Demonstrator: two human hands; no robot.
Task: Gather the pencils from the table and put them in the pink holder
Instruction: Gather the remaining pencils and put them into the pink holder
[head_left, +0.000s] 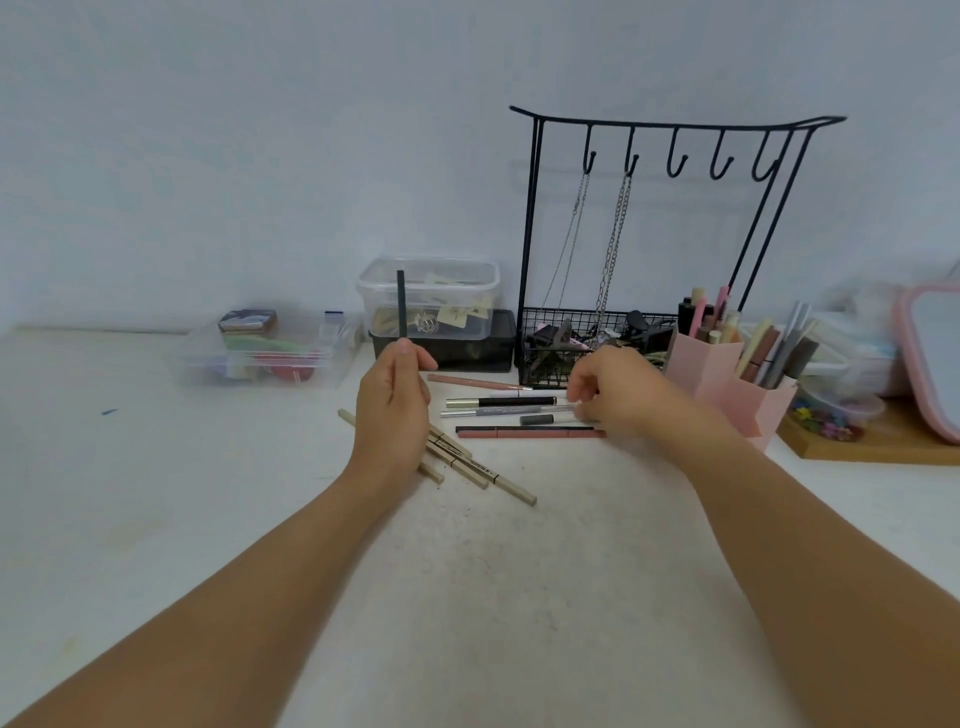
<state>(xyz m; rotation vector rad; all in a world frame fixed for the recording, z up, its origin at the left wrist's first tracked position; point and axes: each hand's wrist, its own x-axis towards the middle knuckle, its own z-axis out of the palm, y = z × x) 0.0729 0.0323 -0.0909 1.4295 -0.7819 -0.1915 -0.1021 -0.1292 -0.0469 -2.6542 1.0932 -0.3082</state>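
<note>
My left hand (392, 400) holds a black pencil (401, 304) upright above the white table (493, 571). Under and beside that hand lie several beige pencils (467, 467), fanned out diagonally. To their right several dark, silver and pink pencils (501, 410) lie roughly parallel. My right hand (618, 392) reaches over their right ends, its fingers curled down at the tips of the silver ones; whether it pinches one is unclear. The pink holder (722, 387) stands just right of that hand, with several pencils and brushes upright in it.
A black wire rack (654, 156) with hooks, chains and a basket stands behind the pencils. Clear plastic boxes (431, 299) sit at the back centre and another clear box (260, 353) to the left. A wooden board (878, 441) and a pink-rimmed lid (930, 353) are at the far right.
</note>
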